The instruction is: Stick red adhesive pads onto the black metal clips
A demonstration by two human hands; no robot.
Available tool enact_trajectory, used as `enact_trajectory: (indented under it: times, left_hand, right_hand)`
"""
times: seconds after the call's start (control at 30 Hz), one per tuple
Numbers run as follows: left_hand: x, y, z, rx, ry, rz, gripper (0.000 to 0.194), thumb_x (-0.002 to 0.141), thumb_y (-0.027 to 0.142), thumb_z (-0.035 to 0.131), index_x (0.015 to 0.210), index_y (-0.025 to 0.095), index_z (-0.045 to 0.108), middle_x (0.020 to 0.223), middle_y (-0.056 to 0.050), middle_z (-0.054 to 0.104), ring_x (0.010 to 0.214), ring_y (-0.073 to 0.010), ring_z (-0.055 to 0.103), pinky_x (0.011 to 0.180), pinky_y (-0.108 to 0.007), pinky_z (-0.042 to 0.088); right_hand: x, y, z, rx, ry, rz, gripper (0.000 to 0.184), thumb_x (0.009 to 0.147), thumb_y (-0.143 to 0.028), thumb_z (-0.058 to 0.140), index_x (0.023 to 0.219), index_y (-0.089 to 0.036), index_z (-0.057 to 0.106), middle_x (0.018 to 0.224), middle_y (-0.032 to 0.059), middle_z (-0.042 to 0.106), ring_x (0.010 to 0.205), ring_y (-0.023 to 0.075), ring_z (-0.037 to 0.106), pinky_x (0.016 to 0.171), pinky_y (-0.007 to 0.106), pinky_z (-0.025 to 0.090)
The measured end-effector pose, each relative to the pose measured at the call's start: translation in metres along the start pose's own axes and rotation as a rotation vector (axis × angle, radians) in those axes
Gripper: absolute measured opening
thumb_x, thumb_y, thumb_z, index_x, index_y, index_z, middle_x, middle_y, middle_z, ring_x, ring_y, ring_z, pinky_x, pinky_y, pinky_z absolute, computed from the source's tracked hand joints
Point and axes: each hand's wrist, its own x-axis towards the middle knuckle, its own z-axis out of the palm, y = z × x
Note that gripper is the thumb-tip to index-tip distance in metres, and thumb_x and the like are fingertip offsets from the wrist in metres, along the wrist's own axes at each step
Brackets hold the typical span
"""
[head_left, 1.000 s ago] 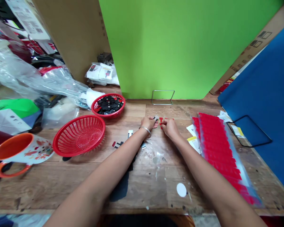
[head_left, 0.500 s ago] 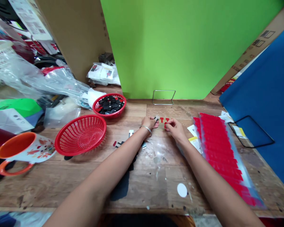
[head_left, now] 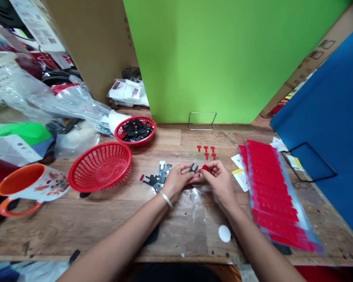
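My left hand (head_left: 179,178) is closed on a small black forked plate (head_left: 193,168), pinched at the fingertips. Close beside it, my right hand (head_left: 220,181) pinches a small red piece (head_left: 204,168) by its edge. The two pieces are almost together; whether they touch is unclear. Beyond the hands, several red T-shaped pieces (head_left: 206,149) lie in two short rows on the table. Left of my left wrist is a loose pile of dark forked plates (head_left: 155,181), one with a red end.
A red basket (head_left: 151,139) holds many black plates; a larger red basket (head_left: 76,170) stands nearer, beside an orange-and-white mug (head_left: 51,184). Sheets of red pieces (head_left: 270,188) lie at right. A green panel (head_left: 200,58) and wire stand (head_left: 201,129) are behind.
Both hands have come nearer to me and closer together, each still pinching its piece. The rows of red T-shaped pieces and the pile of plates are now uncovered.
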Motion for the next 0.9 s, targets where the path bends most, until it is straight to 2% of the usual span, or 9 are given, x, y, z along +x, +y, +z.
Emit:
enact_trajectory:
  times: [0.1, 0.2, 0.43, 0.73, 0.9]
  left_hand:
    - [-0.018, -0.009, -0.004, -0.032, -0.017, -0.016, 0.03, 0.065, -0.003, 0.06, 0.092, 0.009, 0.058, 0.079, -0.009, 0.069, 0.06, -0.0121, 0.065, 0.064, -0.022, 0.054]
    - [-0.023, -0.014, -0.006, -0.025, -0.031, -0.002, 0.028, 0.064, 0.002, 0.064, 0.09, 0.011, 0.059, 0.08, -0.008, 0.069, 0.057, -0.0112, 0.064, 0.063, -0.023, 0.053]
    - [-0.023, -0.018, -0.01, 0.005, -0.087, 0.044, 0.031, 0.061, 0.012, 0.071, 0.09, 0.011, 0.06, 0.082, -0.008, 0.069, 0.059, -0.011, 0.063, 0.062, -0.022, 0.051]
    - [-0.023, -0.02, -0.01, 0.014, -0.1, 0.049, 0.031, 0.063, 0.01, 0.069, 0.093, 0.011, 0.06, 0.089, -0.009, 0.068, 0.063, -0.0111, 0.064, 0.064, -0.022, 0.051]
    - [-0.023, -0.02, -0.01, -0.003, -0.094, 0.044, 0.031, 0.061, 0.009, 0.069, 0.091, 0.011, 0.061, 0.086, -0.008, 0.069, 0.062, -0.0111, 0.064, 0.063, -0.022, 0.052]
  right_hand:
    - [-0.013, -0.001, 0.007, 0.022, -0.024, 0.027, 0.021, 0.065, -0.023, 0.066, 0.076, -0.02, 0.048, 0.069, -0.0039, 0.056, 0.058, 0.0102, 0.054, 0.053, 0.021, 0.045]
    - [-0.022, -0.002, 0.012, 0.012, -0.049, 0.041, 0.02, 0.067, -0.025, 0.065, 0.076, -0.021, 0.048, 0.071, -0.0032, 0.057, 0.056, 0.0104, 0.055, 0.051, 0.022, 0.047]
    - [-0.029, -0.004, 0.016, -0.017, -0.059, 0.046, 0.02, 0.068, -0.026, 0.066, 0.077, -0.022, 0.048, 0.072, -0.0025, 0.058, 0.056, 0.0111, 0.057, 0.049, 0.022, 0.049]
    - [-0.029, -0.001, 0.015, -0.043, -0.04, 0.026, 0.019, 0.069, -0.025, 0.065, 0.077, -0.021, 0.048, 0.073, -0.0028, 0.058, 0.056, 0.0103, 0.056, 0.05, 0.021, 0.048]
    - [-0.029, 0.001, 0.015, -0.054, -0.043, 0.028, 0.02, 0.068, -0.026, 0.065, 0.078, -0.021, 0.049, 0.074, -0.0018, 0.058, 0.057, 0.0112, 0.056, 0.049, 0.022, 0.049]
